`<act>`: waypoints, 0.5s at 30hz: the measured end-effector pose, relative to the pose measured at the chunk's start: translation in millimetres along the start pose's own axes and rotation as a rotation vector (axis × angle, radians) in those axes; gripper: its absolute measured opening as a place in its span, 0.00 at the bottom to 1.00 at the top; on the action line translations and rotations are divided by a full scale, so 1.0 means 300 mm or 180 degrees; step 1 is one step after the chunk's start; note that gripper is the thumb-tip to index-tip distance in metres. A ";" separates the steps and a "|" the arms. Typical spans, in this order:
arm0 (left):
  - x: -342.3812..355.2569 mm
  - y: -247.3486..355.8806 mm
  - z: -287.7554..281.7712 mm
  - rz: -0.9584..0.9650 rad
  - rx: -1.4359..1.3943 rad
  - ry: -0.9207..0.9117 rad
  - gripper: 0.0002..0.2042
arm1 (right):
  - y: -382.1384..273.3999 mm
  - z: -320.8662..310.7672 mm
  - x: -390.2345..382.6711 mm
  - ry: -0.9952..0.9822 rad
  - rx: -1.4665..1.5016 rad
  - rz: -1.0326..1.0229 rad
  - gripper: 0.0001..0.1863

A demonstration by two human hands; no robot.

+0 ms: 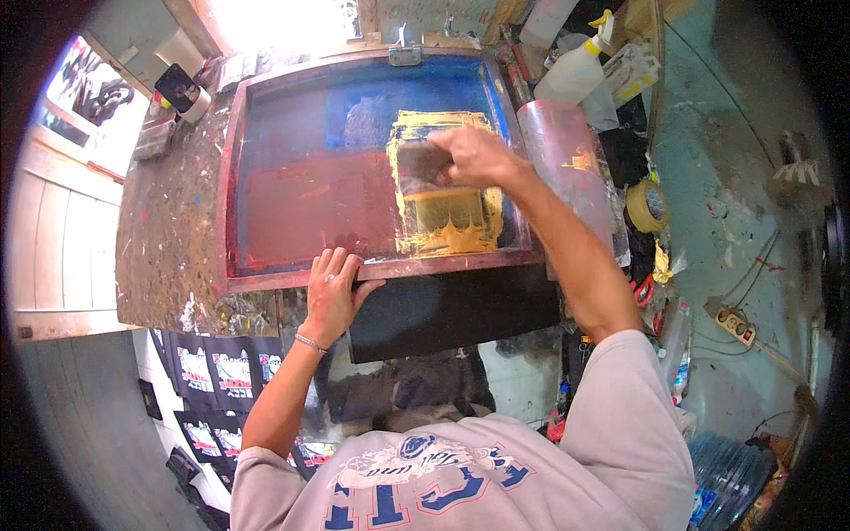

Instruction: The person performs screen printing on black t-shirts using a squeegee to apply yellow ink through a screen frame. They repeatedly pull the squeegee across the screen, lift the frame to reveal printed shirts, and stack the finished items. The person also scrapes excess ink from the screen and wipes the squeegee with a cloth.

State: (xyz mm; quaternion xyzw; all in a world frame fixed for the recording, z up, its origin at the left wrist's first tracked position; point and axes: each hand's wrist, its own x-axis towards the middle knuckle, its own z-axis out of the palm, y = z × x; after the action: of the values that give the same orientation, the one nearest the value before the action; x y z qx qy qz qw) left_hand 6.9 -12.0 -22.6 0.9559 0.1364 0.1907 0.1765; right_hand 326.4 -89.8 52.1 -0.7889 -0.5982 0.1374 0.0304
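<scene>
A screen printing frame lies on the worktable, its mesh coloured blue at the far side and dark red nearer. My left hand grips its near bar, fingers over the top and thumb beside it. On the right part of the mesh, my right hand is closed on a squeegee, a dark block smeared by motion. Yellow ink rings that area, thickest at its near end. A metal hinge clamp sits at the frame's far bar. Dark fabric shows below the near bar.
Along the frame's right stand a spray bottle, a reddish translucent sheet and a tape roll. A phone leans at the far left. Printed dark cloth pieces lie low at left; a power strip is at right.
</scene>
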 end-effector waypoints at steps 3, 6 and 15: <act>-0.004 -0.002 0.005 -0.0007 0.0011 0.0037 0.19 | -0.064 0.031 -0.099 0.0005 0.0147 0.0056 0.20; -0.007 -0.006 0.008 -0.0030 0.0042 0.0014 0.20 | -0.111 0.090 -0.198 0.0436 0.0109 -0.0123 0.16; -0.009 -0.003 0.013 0.0032 0.0054 0.0033 0.19 | -0.284 0.248 -0.447 0.1786 -0.0575 -0.0026 0.06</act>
State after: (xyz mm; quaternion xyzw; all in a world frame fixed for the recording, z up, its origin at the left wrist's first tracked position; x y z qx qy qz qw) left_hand 5.9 -13.2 -27.3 0.9571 0.1342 0.1955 0.1667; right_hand 194.7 -202.2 22.8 -0.7932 -0.5794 -0.1400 0.1249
